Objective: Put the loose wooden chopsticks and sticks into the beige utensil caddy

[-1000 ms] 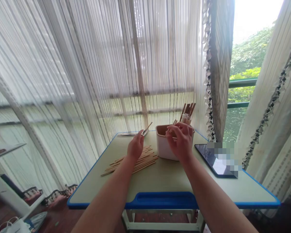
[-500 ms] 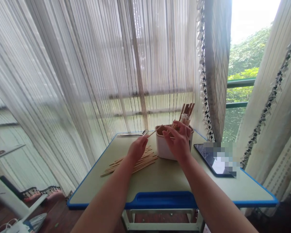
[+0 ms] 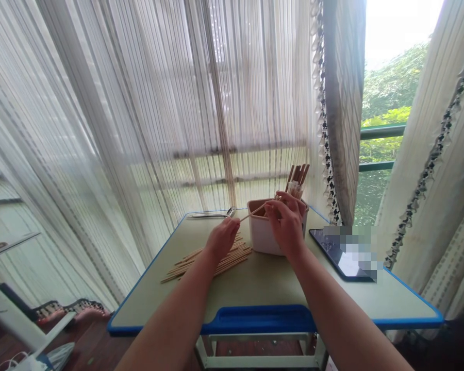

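My left hand (image 3: 221, 240) is closed around one end of a light wooden chopstick (image 3: 251, 213), above a loose pile of similar chopsticks (image 3: 195, 267) on the table. The stick slants up to my right hand (image 3: 289, 222), whose thumb and finger pinch its other end. That hand is over the right part of a pale container (image 3: 261, 238) with a brown inside. Behind its fingers, dark brown chopsticks (image 3: 302, 174) and a clear-wrapped bundle of lighter sticks (image 3: 295, 188) stand upright. Whether the right hand holds further sticks is partly hidden.
A metal utensil with a slotted head (image 3: 231, 212) lies along the far table edge. To the right of the container is a dark tablet (image 3: 328, 252), partly blurred out. The table (image 3: 263, 288) has a blue rim, and sheer curtains (image 3: 147, 103) hang behind it.
My right thumb and finger have closed on the chopstick's far end; they were apart from it before. The left hand has shifted slightly right with the stick.
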The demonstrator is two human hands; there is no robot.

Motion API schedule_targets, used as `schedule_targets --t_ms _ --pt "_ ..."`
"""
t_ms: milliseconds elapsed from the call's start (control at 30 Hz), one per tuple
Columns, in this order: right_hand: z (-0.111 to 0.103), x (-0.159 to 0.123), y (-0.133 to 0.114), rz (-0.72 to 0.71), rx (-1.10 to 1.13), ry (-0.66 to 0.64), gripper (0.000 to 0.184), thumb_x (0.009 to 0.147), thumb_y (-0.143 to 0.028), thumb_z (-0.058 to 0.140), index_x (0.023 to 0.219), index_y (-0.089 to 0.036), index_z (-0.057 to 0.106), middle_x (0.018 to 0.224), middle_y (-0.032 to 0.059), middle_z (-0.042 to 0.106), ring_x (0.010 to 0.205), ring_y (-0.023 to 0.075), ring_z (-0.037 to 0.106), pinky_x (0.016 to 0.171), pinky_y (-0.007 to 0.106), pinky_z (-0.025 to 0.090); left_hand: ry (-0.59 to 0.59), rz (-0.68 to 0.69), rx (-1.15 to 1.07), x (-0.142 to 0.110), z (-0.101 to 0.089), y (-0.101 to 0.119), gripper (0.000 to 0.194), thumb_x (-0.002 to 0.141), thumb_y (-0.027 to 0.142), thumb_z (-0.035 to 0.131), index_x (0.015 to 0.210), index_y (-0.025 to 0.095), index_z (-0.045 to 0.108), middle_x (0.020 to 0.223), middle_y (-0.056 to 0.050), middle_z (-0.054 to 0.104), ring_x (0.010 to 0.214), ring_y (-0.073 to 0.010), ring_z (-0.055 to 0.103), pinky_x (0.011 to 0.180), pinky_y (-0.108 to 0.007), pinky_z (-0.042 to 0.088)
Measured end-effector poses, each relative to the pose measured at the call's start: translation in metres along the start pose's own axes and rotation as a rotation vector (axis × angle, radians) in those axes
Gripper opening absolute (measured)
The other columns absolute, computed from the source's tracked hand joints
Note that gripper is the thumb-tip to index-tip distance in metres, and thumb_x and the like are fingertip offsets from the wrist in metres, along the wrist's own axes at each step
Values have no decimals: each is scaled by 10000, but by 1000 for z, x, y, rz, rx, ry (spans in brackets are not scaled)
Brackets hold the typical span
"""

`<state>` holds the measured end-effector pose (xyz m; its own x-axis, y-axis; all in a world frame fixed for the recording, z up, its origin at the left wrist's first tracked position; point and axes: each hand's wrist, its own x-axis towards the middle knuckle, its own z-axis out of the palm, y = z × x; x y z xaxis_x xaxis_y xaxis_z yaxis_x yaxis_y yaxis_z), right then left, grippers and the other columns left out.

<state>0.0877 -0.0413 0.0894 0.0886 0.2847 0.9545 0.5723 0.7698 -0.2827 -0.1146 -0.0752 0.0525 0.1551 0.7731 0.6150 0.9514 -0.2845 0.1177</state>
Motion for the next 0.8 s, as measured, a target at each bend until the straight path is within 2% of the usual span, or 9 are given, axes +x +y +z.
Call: schedule_targets --t_ms 200,267,333,400,500,600,700,800 --pt "-4 2 -8 -44 16 -9 121 831 -313 581 834 -233 672 1122 61 604 1065 234 467 937 435 380 15 58 -86 0 0 0 364 976 339 218 1032 197 549 949 -58 603 861 -142 569 804 -262 446" --pt "-6 2 -9 -50 36 21 107 839 -294 569 819 -227 649 1096 59 612 1054 227 482 930 430 381 2 47 -90 0 1 0 346 969 361 248 1090 201 530 954 -58 605 862 -148 569 808 -274 452" --pt "-9 3 -9 -34 60 102 94 857 -273 535 848 -215 608 1059 66 613 1035 218 507 925 431 380 12 17 -43 0 3 -1 366 937 428 342 1187 199 482 1006 -74 594 919 -179 559 848 -311 447" --pt "-13 4 -8 1 68 236 101 889 -253 465 890 -206 555 1012 78 601 1008 216 527 907 442 383 60 -31 53 1 6 -4 490 886 483 435 1274 183 419 1108 -107 557 1037 -227 513 931 -361 409" --pt "-19 6 -7 43 37 438 128 917 -229 371 911 -207 497 974 102 563 979 231 527 869 463 397 92 -175 206 1 11 -9 546 869 460 465 1312 150 394 1206 -145 497 1145 -278 429 994 -407 348" --pt "-24 7 -6 21 17 515 129 912 -221 357 918 -216 486 981 129 528 993 257 511 856 483 405 -55 -317 299 0 17 -13 446 872 423 454 1216 142 495 1156 -152 522 1098 -290 453 928 -413 386" --pt "-29 7 -7 -20 -6 537 138 905 -221 362 940 -219 495 983 139 514 1007 279 496 865 509 384 -235 -384 336 -2 20 -17 405 875 442 428 1107 139 564 1095 -161 556 1045 -287 491 871 -401 414" --pt "-30 8 -7 -50 -24 525 151 903 -220 370 956 -212 511 979 127 514 1000 270 491 869 499 375 -307 -400 348 -3 22 -19 429 879 464 396 1080 134 582 1087 -171 570 1030 -287 511 857 -396 423"
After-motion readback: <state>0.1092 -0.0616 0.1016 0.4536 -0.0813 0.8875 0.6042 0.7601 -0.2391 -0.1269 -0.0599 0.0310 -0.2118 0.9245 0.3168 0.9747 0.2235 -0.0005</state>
